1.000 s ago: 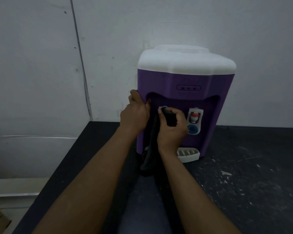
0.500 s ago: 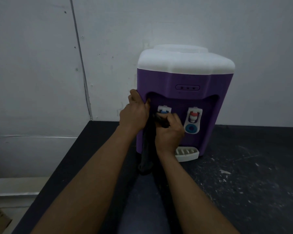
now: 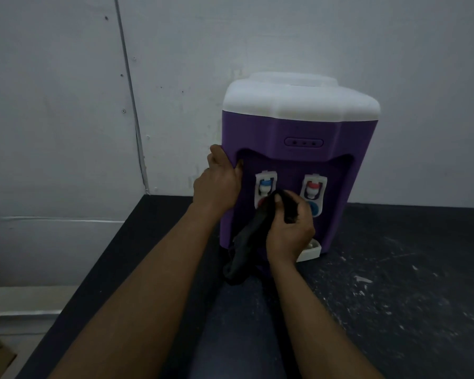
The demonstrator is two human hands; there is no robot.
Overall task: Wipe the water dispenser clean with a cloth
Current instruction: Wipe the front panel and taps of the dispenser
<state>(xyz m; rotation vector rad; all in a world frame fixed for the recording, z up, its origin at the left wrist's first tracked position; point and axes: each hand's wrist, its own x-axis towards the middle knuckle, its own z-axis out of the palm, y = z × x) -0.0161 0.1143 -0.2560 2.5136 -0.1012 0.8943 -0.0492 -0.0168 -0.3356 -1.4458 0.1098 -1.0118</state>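
A purple water dispenser (image 3: 296,132) with a white top stands on a black counter (image 3: 394,296) against the wall. In its front recess sit a blue-capped tap (image 3: 265,184) and a red-capped tap (image 3: 314,186). My left hand (image 3: 216,184) grips the dispenser's left front edge, thumb hooked into the recess. My right hand (image 3: 289,228) holds a dark cloth (image 3: 246,242) bunched in its fingers, pressed low in the recess between the taps. The cloth's tail hangs down to the counter. A white drip tray (image 3: 309,251) shows partly behind my right hand.
A pale grey wall (image 3: 175,64) rises right behind the dispenser, with a vertical seam on the left. The counter's left edge runs diagonally; a lower pale ledge (image 3: 25,299) lies beyond it. White specks mark the counter on the right.
My right hand with the cloth has slid down from the blue tap to below it, uncovering that tap. My left hand has kept its grip on the dispenser's edge.
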